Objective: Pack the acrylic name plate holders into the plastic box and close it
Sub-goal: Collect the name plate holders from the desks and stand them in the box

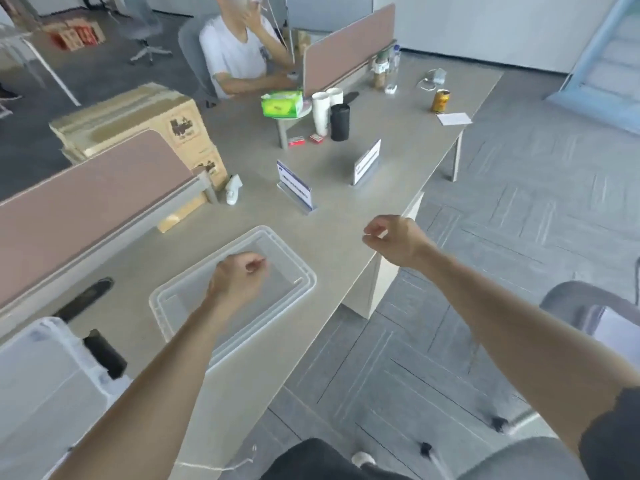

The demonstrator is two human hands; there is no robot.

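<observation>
Two acrylic name plate holders stand on the grey desk: one with a blue-edged card [295,186] in the middle, another [367,162] to its right. A clear plastic lid [301,271] lies flat on the desk in front of me. The clear plastic box [41,372] with black latches sits at the near left. My left hand [239,277] hovers over the lid with fingers loosely curled and holds nothing. My right hand [394,239] hangs at the desk's right edge, below the holders, fingers curled and nothing in it.
A person [239,53] sits at the far side behind a pink divider [346,50]. Paper cups [320,110], a black cylinder [339,122], a green tissue box [281,104], a can [440,100] and a white controller [233,188] stand on the desk. Cardboard boxes [138,119] are stacked at left.
</observation>
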